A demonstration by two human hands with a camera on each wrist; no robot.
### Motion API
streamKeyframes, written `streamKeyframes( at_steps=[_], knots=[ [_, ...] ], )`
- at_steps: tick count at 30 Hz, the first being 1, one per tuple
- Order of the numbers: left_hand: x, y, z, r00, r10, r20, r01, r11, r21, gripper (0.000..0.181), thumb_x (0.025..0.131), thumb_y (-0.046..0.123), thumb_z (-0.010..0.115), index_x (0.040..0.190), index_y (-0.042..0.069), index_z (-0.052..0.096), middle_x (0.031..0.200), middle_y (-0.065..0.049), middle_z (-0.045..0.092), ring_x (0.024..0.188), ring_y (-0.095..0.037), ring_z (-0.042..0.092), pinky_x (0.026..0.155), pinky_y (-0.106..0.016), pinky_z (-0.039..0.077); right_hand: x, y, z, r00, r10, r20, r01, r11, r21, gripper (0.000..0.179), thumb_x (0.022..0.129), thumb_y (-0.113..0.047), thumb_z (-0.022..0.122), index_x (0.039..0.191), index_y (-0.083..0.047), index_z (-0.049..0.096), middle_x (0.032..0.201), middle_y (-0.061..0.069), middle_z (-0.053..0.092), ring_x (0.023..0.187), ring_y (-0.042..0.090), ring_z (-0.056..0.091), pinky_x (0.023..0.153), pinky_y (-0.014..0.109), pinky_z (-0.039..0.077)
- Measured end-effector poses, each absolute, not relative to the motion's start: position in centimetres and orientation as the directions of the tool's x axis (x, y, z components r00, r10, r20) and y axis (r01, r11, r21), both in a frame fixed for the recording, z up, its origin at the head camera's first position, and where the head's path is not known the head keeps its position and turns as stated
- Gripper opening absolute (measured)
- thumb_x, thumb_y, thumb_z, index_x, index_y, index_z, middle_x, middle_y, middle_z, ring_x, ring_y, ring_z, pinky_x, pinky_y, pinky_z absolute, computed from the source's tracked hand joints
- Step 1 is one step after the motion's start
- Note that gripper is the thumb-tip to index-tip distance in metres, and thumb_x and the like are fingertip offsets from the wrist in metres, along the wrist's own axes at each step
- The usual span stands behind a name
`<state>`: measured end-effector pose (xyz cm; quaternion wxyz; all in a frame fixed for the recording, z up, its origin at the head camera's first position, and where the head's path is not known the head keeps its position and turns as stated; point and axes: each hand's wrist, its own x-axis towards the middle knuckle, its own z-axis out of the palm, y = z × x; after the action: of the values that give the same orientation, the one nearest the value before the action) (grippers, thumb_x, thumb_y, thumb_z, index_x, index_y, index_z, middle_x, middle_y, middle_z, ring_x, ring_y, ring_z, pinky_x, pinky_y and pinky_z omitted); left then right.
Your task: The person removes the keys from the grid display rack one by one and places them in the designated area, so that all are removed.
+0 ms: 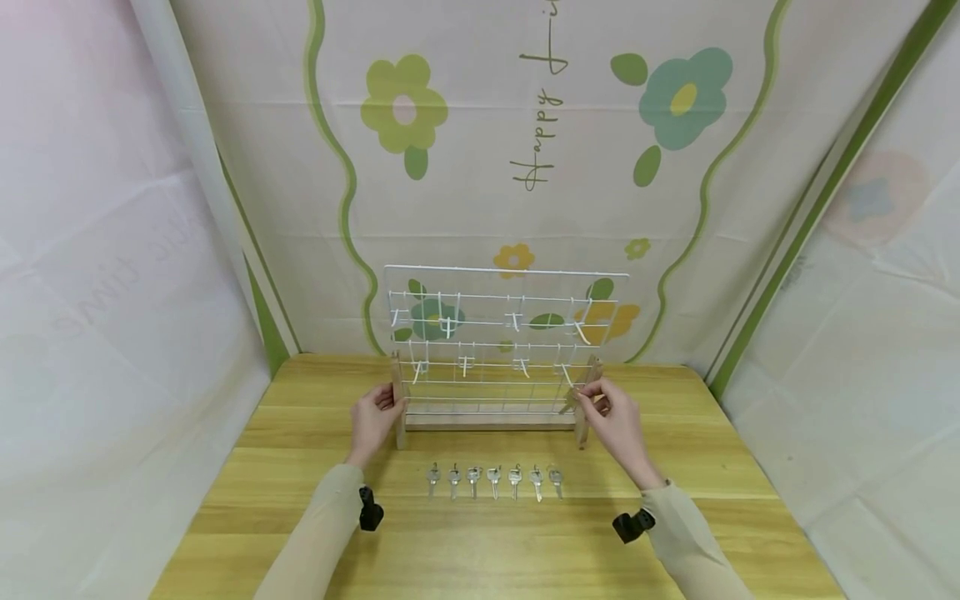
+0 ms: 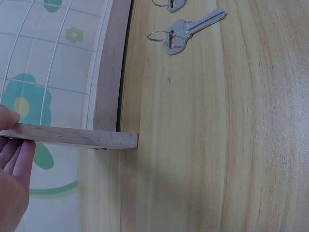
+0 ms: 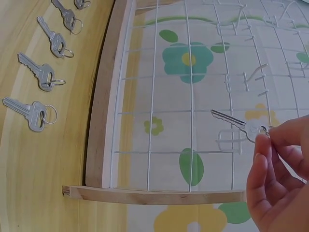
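Observation:
A white wire grid rack [image 1: 506, 269] stands upright in a wooden frame, with several white hooks on it. My left hand [image 1: 372, 421] grips the frame's left wooden post [image 2: 72, 136], thumb on one face and fingers on the other. At the rack's lower right, my right hand [image 1: 617, 419] pinches a silver key [image 3: 253, 129] by its small ring between thumb and index finger. The key's blade points away from the fingertips, close to the lower right hook [image 1: 566, 376]. Part of the ring is hidden by the fingers in the right wrist view.
Several silver keys with rings [image 1: 494, 479] lie in a row on the wooden table [image 1: 480, 550] in front of the rack. Behind it hangs a flowered white cloth [image 1: 465, 208], with more cloth walls on both sides.

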<state>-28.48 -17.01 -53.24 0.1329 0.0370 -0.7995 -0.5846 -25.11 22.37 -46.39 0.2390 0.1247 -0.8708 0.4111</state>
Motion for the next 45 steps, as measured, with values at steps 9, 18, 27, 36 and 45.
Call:
streamKeyframes(
  at_steps=[9, 18, 27, 36, 45],
  knots=[
    [-28.4, -17.1, -53.1, -0.964, -0.213, 0.161, 0.085, 0.329, 0.941, 0.039, 0.089, 0.004, 0.071, 0.124, -0.008, 0.062, 0.124, -0.031, 0.065, 0.114, -0.041, 0.065, 0.095, -0.041, 0.060, -24.3, 22.8, -47.1, -0.856, -0.056, 0.514, -0.429, 0.632, -0.645, 0.007, 0.087, 0.002, 0.070, 0.088, -0.003, 0.065, 0.082, 0.011, 0.070, 0.059, 0.000, 0.057, 0.049, 0.017, 0.051],
    [-28.6, -17.1, -53.4, -0.962, -0.214, 0.169, 0.094, 0.322, 0.942, 0.037, 0.088, 0.001, 0.071, 0.123, -0.008, 0.063, 0.123, -0.031, 0.065, 0.114, -0.042, 0.065, 0.095, -0.044, 0.060, -23.8, 24.0, -49.2, -0.933, -0.075, 0.352, -0.325, 0.593, -0.736, 0.005, 0.092, -0.003, 0.066, 0.092, 0.001, 0.062, 0.087, 0.014, 0.068, 0.054, 0.004, 0.054, 0.042, 0.017, 0.042],
    [-28.6, -17.2, -53.4, -0.963, -0.209, 0.172, 0.095, 0.334, 0.938, 0.037, 0.089, 0.003, 0.070, 0.123, -0.007, 0.063, 0.122, -0.028, 0.066, 0.113, -0.040, 0.066, 0.094, -0.041, 0.060, -24.0, 25.5, -51.9, -0.979, -0.132, 0.156, -0.205, 0.633, -0.747, 0.005, 0.094, -0.002, 0.063, 0.095, -0.003, 0.058, 0.094, 0.014, 0.065, 0.060, 0.009, 0.057, 0.047, 0.019, 0.047],
    [-28.7, -17.2, -53.5, -0.963, -0.211, 0.167, 0.091, 0.330, 0.940, 0.035, 0.089, 0.003, 0.070, 0.122, -0.006, 0.063, 0.122, -0.027, 0.067, 0.113, -0.038, 0.067, 0.094, -0.041, 0.060, -24.4, 26.5, -54.2, -0.964, -0.248, 0.099, -0.251, 0.718, -0.649, 0.009, 0.092, 0.001, 0.063, 0.089, -0.005, 0.057, 0.093, 0.008, 0.068, 0.086, 0.016, 0.065, 0.068, 0.020, 0.056],
    [-28.8, -17.1, -53.5, -0.961, -0.214, 0.172, 0.099, 0.313, 0.944, 0.036, 0.088, 0.000, 0.070, 0.122, -0.008, 0.063, 0.121, -0.029, 0.066, 0.113, -0.040, 0.067, 0.095, -0.041, 0.060, -25.0, 26.6, -56.2, -0.932, -0.358, 0.049, -0.309, 0.718, -0.624, 0.008, 0.093, -0.002, 0.062, 0.090, -0.005, 0.056, 0.088, 0.005, 0.065, 0.081, 0.009, 0.059, 0.066, 0.020, 0.052]
  ],
)
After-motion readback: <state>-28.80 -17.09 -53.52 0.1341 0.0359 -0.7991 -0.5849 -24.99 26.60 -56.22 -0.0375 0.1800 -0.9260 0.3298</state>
